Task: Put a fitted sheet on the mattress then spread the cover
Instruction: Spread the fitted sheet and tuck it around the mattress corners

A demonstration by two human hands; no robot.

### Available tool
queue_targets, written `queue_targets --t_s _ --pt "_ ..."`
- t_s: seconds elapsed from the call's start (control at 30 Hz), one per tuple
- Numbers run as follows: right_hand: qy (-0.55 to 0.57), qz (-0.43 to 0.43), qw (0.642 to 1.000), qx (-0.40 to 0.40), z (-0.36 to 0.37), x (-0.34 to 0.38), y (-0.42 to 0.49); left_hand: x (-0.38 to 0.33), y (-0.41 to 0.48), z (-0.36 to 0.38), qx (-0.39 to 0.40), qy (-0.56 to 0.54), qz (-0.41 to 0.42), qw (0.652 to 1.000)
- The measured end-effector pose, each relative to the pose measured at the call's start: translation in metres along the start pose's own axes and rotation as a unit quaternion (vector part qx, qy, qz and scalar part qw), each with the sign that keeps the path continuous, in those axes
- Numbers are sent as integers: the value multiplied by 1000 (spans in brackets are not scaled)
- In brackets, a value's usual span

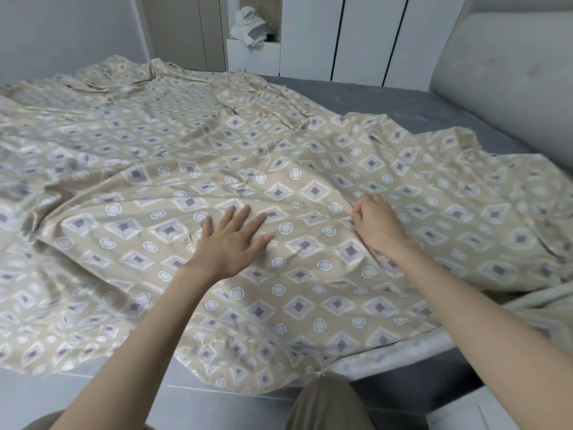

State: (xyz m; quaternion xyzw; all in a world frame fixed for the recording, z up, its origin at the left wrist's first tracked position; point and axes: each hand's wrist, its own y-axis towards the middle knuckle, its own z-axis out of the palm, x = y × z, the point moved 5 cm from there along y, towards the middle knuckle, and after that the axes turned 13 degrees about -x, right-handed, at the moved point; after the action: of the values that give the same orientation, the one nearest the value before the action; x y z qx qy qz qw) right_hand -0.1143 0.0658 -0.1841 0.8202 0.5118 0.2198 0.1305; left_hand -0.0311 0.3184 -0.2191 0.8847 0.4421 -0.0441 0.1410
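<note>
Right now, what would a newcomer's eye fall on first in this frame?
The beige diamond-patterned sheet dominates, lying rumpled across the middle, with bare grey mattress showing at the far right near the padded headboard. At centre, the left hand presses flat on the fabric while the right hand pinches a fold beside it. A bundle of pale cloth sits on a shelf at the back.

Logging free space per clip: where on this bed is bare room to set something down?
Bare mattress shows in the right strip between the patterned sheet and the headboard. Elsewhere the sheet covers it, crowded mid-bed by the left hand pressing and the right hand pinching it.
</note>
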Motion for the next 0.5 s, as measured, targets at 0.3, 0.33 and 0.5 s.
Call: queue_targets --t_s 0.3,0.33,0.5 --pt "102 -113 982 -108 -44 9 -88 -44 -24 -5 -115 -5 141 983" --pt "102 -134 978 -122 -41 7 -101 -51 -27 -6 -162 4 167 973" --pt "49 -165 984 -48 8 -16 -162 -81 -47 9 -224 21 318 921"
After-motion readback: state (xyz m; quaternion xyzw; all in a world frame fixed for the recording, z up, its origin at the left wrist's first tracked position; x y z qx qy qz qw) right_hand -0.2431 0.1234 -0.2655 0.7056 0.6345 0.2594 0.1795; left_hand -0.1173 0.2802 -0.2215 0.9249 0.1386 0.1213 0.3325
